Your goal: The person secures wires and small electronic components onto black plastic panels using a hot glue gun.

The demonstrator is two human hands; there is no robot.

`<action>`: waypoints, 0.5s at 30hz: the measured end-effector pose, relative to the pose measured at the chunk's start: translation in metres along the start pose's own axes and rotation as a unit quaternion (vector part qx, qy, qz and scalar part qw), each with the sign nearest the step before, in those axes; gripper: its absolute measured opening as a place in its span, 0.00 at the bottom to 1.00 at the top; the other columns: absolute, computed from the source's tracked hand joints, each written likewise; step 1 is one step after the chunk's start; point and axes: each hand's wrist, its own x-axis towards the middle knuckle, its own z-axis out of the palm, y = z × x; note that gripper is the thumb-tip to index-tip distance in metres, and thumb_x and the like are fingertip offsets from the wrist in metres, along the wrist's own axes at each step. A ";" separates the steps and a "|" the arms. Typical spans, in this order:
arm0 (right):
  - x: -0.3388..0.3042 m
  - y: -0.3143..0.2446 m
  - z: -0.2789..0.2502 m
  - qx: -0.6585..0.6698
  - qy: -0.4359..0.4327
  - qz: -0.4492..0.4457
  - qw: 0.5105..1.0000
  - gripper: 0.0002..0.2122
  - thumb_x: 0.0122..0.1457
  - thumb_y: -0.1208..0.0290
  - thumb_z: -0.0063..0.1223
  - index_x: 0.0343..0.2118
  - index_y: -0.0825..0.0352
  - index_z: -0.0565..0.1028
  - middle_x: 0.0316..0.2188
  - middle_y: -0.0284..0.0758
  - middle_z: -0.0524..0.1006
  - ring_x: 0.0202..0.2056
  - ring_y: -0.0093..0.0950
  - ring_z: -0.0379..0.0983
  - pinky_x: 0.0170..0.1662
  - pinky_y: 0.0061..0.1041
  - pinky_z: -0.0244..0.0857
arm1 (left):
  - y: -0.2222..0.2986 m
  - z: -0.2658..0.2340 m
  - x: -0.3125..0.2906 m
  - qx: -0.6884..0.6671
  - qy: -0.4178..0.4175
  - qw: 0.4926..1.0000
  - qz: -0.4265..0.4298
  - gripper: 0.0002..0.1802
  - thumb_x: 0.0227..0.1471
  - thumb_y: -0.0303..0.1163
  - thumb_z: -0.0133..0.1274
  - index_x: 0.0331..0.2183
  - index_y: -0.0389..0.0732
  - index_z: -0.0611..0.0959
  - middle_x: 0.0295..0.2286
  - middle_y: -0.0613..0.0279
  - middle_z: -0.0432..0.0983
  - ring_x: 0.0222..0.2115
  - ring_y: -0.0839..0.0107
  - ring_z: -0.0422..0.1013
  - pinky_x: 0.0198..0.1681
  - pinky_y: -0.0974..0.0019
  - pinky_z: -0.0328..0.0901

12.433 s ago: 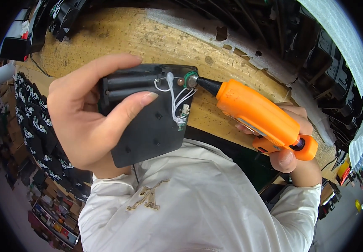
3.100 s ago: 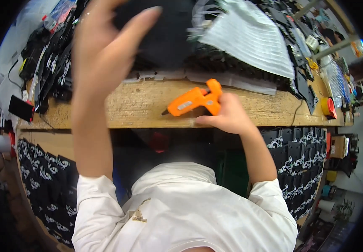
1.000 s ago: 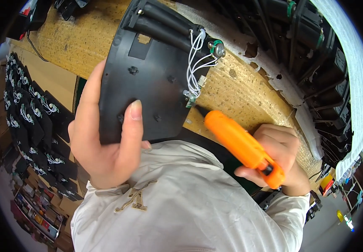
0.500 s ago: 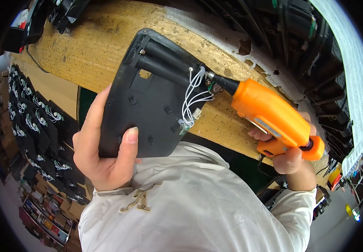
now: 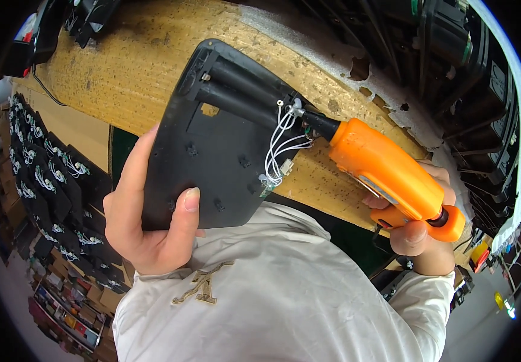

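Observation:
A black plastic panel (image 5: 206, 139) is in my left hand (image 5: 152, 223), its thumb on the upper face and the fingers along the left edge. Two tube-like channels (image 5: 236, 99) run across its far end. White wires (image 5: 280, 136) loop along the right edge, past a small connector (image 5: 286, 167) and a bit of green circuit board (image 5: 266, 190). My right hand (image 5: 414, 238) is closed round an orange hot glue gun (image 5: 390, 172). The gun's nozzle touches or nearly touches the wire ends at the panel's far right corner, where a whitish blob shows.
Below the panel lies a worn yellow wooden bench (image 5: 122, 66). Many similar black panels (image 5: 55, 181) with wires are laid out at the left. Dark plastic parts (image 5: 447, 72) stand stacked at the far right, beside white foam sheeting (image 5: 517, 175). Shelves (image 5: 67, 314) with boxes lie at lower left.
The glue gun's nozzle has shifted slightly left and now overlaps the wire ends more. The panel has tilted a little. Both hands keep their grip.

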 end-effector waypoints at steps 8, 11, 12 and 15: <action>-0.003 -0.002 -0.001 -0.011 0.017 0.021 1.000 0.28 0.52 0.44 0.56 0.32 0.74 0.75 0.17 0.35 0.69 0.16 0.31 0.66 0.21 0.24 0.59 | -0.005 0.000 0.002 -0.009 -0.010 1.000 0.027 0.29 0.46 0.18 0.53 0.51 0.21 0.69 0.29 0.51 0.80 0.17 0.80 0.71 0.27 0.80 0.65; -0.002 -0.002 -0.002 -0.015 0.013 0.029 0.999 0.28 0.52 0.44 0.56 0.32 0.74 0.75 0.17 0.35 0.69 0.16 0.30 0.66 0.20 0.24 0.59 | -0.005 0.000 0.001 -0.004 -0.007 1.000 0.022 0.29 0.46 0.18 0.53 0.52 0.21 0.68 0.29 0.50 0.80 0.17 0.80 0.72 0.27 0.79 0.66; -0.002 -0.002 -0.001 -0.015 0.015 0.030 0.999 0.28 0.52 0.44 0.56 0.32 0.74 0.75 0.17 0.35 0.69 0.16 0.30 0.66 0.20 0.24 0.59 | -0.005 0.000 0.001 -0.001 -0.004 1.000 0.021 0.29 0.46 0.18 0.53 0.52 0.21 0.68 0.29 0.50 0.80 0.17 0.80 0.72 0.27 0.79 0.66; -0.002 -0.001 0.000 0.019 0.020 0.026 0.999 0.28 0.52 0.45 0.57 0.33 0.74 0.75 0.17 0.34 0.68 0.16 0.30 0.65 0.20 0.24 0.58 | -0.007 -0.001 0.002 0.004 -0.002 1.000 0.025 0.29 0.46 0.19 0.53 0.52 0.21 0.68 0.30 0.50 0.80 0.18 0.80 0.72 0.28 0.79 0.66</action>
